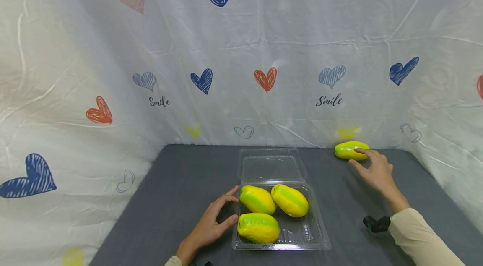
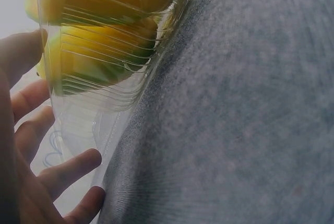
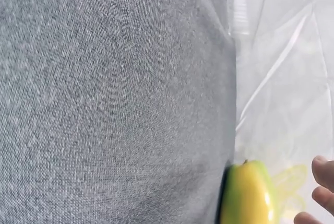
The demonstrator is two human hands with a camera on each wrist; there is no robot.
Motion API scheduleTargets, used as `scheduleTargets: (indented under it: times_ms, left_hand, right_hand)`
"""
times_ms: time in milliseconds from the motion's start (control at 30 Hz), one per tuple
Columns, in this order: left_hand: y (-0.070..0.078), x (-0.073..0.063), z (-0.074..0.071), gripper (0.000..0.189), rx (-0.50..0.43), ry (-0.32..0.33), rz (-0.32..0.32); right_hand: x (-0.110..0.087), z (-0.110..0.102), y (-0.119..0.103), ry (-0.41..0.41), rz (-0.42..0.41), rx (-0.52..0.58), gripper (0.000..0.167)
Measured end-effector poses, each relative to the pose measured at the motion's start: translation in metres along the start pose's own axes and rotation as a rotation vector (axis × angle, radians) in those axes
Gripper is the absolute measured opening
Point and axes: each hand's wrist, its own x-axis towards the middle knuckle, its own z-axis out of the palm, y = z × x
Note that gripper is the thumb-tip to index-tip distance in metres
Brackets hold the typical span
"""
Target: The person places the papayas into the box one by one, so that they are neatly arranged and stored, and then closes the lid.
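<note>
Yellow-green, glossy oblong fruit (image 1: 345, 150) lies at the grey cloth-covered table's (image 1: 196, 173) far right, long axis running sideways, stem nub (image 3: 246, 161) pointing left; the open right hand (image 1: 377, 171) partly hides its other end, contact unclear. The left hand (image 1: 212, 220), fingers loosely extended, meets a clear plastic container's (image 1: 320, 232) left side.

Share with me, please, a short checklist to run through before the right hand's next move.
1. Lid out of the way: ok, folded back.
2. Room in the container: ok, near right part is bare.
3. Left hand beside the container: ok, at its left side.
4. Right hand at the far fruit: ok.
5. Fingertip contact there: cannot tell.
6. Firm grip: not ok, hand not closed round it.
</note>
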Motion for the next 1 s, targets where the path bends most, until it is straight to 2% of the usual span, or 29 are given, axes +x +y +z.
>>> scheduleTargets:
  times_ms: [167, 500, 800, 1000]
  left_hand:
    - [0.0, 0.0, -0.001, 0.031, 0.006, -0.004, 0.005]
    - [-0.002, 0.0, 0.0, 0.031, 0.025, 0.001, 0.015]
    - [-0.001, 0.001, 0.001, 0.032, -0.007, -0.011, -0.011]
    - [0.0, 0.001, 0.001, 0.032, 0.005, -0.007, 0.007]
  right_hand:
    - [0.004, 0.001, 0.005, -0.011, 0.025, 0.022, 0.05]
    - [0.014, 0.0, 0.011, -0.012, 0.013, -0.002, 0.049]
    - [0.026, 0.004, 0.019, -0.05, 0.092, -0.007, 0.052]
    - [0.032, 0.009, 0.018, -0.053, 0.066, -0.011, 0.05]
